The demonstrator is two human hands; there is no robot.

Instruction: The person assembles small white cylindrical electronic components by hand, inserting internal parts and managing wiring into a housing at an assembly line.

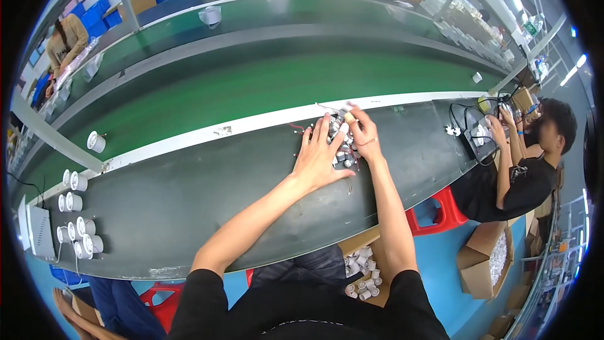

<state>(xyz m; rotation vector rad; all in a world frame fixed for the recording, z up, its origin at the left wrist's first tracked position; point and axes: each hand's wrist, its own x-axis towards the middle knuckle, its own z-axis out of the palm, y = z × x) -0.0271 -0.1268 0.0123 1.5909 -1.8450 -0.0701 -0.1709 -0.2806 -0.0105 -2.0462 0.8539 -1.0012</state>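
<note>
While one heap of small white and metallic wired parts (345,151) lies on the dark worktop (170,201), two bare hands bracket it. The left hand (318,158) reaches in from the heap's near left, back upward, fingers fanned loosely over its left edge, thumb stretched along its near side. The right hand (365,135) bends over the heap's right and far side, fingers curled but blurred, so I cannot tell whether they grasp a part. Far left of the heap sit perhaps nine white cylindrical fittings (78,182); one similar fitting (96,142) lies left of the heap on the green belt (251,91)
</note>
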